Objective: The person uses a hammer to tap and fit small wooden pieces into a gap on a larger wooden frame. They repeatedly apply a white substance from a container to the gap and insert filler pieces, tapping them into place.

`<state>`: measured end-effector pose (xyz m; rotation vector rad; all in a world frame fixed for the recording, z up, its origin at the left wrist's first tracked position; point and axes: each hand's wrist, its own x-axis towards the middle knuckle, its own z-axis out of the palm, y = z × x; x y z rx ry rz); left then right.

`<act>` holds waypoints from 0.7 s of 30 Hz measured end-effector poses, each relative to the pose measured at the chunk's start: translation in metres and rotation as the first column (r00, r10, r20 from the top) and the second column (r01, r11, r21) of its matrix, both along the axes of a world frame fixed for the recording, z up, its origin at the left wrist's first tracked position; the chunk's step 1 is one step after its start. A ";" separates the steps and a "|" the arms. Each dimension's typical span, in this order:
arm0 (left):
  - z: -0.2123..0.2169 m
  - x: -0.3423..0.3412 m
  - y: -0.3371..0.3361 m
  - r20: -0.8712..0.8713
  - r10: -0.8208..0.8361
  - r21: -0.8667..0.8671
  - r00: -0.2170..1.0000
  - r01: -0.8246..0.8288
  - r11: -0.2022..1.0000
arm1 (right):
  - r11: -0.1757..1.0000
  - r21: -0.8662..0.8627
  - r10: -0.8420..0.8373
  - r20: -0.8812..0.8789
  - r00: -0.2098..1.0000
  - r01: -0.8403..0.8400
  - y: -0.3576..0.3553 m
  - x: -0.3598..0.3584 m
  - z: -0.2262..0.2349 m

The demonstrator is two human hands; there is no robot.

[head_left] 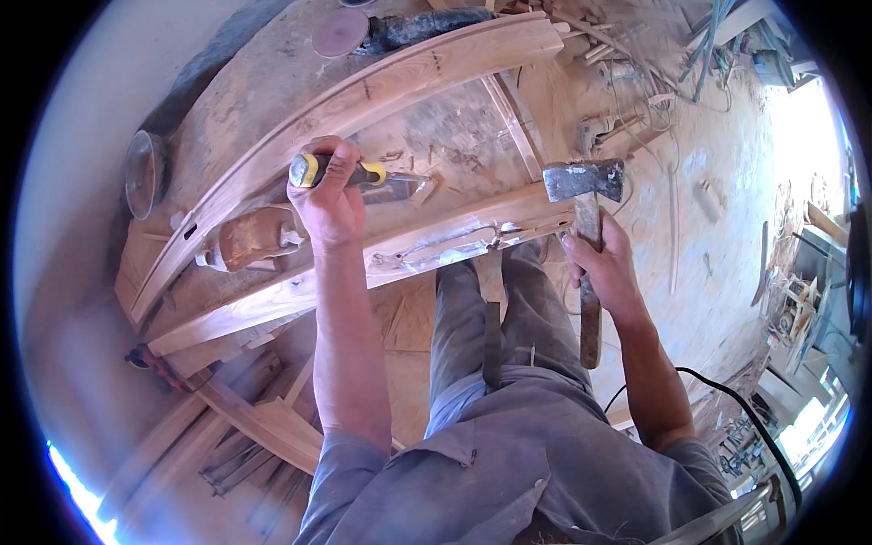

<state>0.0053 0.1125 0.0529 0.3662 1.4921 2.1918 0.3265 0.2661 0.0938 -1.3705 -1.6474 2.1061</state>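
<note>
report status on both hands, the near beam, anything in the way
Left hand gripping chisel; right hand holding hatchet. Near beam lying crosswise ahead of the legs. Wood scrap by chisel tip.

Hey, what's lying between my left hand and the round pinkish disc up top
In the head view, the curved wooden rail lies between your left hand, which grips the chisel, and the round pinkish disc.

Right of your axe point(586, 179), you face blown-out glare from a bright opening point(808, 136); far left of it, the hazy wall point(73, 227) curves into blackness.
</note>
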 end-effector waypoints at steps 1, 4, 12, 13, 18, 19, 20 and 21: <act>-0.002 0.002 0.001 -0.005 0.004 -0.018 1.000 -0.004 1.000 | 1.000 0.005 0.007 -0.008 1.000 -0.007 -0.001 0.000 -0.001; -0.005 0.008 0.003 -0.012 0.016 -0.064 1.000 -0.016 0.998 | 1.000 -0.001 -0.003 -0.018 1.000 0.003 -0.002 -0.002 -0.002; 0.000 0.022 0.014 -0.249 -0.077 -0.175 0.965 0.033 0.984 | 0.999 0.022 0.028 -0.035 0.999 -0.027 -0.007 -0.011 0.002; 0.002 0.026 0.017 -0.279 -0.127 -0.197 0.952 0.072 0.978 | 1.000 0.017 0.025 -0.002 1.000 -0.025 -0.008 -0.017 0.006; 0.006 0.048 0.022 -0.209 -0.250 -0.315 0.945 0.176 0.933 | 0.876 0.480 0.160 -0.199 0.967 -0.046 -0.008 -0.063 0.042; 0.005 0.053 0.021 -0.179 -0.234 -0.299 0.956 0.173 0.938 | 0.779 0.626 0.228 -0.268 0.936 -0.011 -0.008 -0.073 0.051; 0.003 0.056 0.019 -0.173 -0.218 -0.274 0.960 0.165 0.947 | 0.721 0.693 0.262 -0.299 0.918 0.020 -0.010 -0.081 0.061; 0.002 0.058 0.017 -0.269 -0.236 -0.388 0.934 0.119 0.914 | 0.655 0.753 0.299 -0.326 0.897 0.056 -0.012 -0.086 0.071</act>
